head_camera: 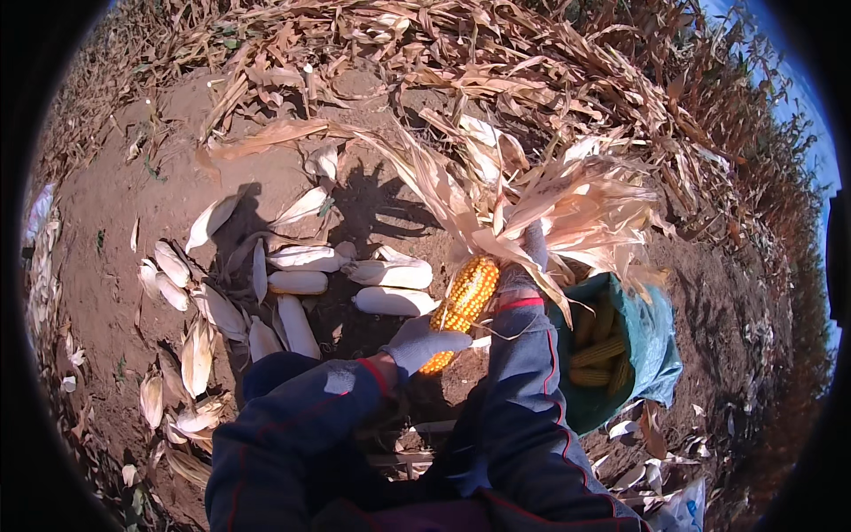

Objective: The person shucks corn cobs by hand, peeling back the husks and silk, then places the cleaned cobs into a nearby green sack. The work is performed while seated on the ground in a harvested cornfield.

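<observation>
A yellow ear of corn (471, 292) lies slanted before me, its kernels bare. My left hand (425, 344), in a grey knit glove with a red cuff, grips the ear near its lower end. My right hand (532, 249), gloved too, is mostly covered by dry pale husks (585, 206) that spread out above and to the right of the ear; the husks appear gathered in its grip, though its fingers are hidden. Left of the ear, several corn ears in pale husk (392, 301) lie on the soil.
A green woven sack (648, 346) holding husked yellow ears (598, 352) stands open beside my right forearm. More ears in husk (197, 356) and loose husks lie at the left. Dry stalks (465, 40) are heaped across the far side. A white plastic bag (685, 509) is at the lower right.
</observation>
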`<move>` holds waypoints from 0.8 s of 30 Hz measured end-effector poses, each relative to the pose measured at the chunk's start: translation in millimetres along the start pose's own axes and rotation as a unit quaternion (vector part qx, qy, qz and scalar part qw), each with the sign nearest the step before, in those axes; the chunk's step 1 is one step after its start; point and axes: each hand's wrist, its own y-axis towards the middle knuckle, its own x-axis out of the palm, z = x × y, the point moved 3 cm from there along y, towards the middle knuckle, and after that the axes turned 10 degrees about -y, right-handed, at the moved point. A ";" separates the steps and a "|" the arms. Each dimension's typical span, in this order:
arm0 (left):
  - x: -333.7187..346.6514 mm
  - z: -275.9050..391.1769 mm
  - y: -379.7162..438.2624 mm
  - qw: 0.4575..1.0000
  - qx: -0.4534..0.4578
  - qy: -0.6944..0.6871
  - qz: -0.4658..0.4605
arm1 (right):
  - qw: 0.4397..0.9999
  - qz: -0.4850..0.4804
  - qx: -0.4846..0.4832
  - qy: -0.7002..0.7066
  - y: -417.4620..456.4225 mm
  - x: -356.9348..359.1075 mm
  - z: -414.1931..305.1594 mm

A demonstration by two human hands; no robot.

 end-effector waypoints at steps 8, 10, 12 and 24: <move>-37.9 17.4 10.2 0.947 0.000 0.313 0.071 | 0.984 -0.004 0.057 -0.168 -13.8 12.6 8.4; -39.2 30.0 1.3 0.931 -0.004 0.364 0.039 | 0.990 -0.073 0.086 -0.091 -35.7 41.5 -6.8; -42.8 37.9 -1.4 0.928 -0.009 0.372 0.002 | 0.945 -0.104 -0.050 -0.307 -36.5 31.5 -12.0; -29.3 34.8 -5.1 0.833 0.180 0.497 0.164 | 0.509 0.045 -0.326 -0.795 -27.2 4.9 -15.0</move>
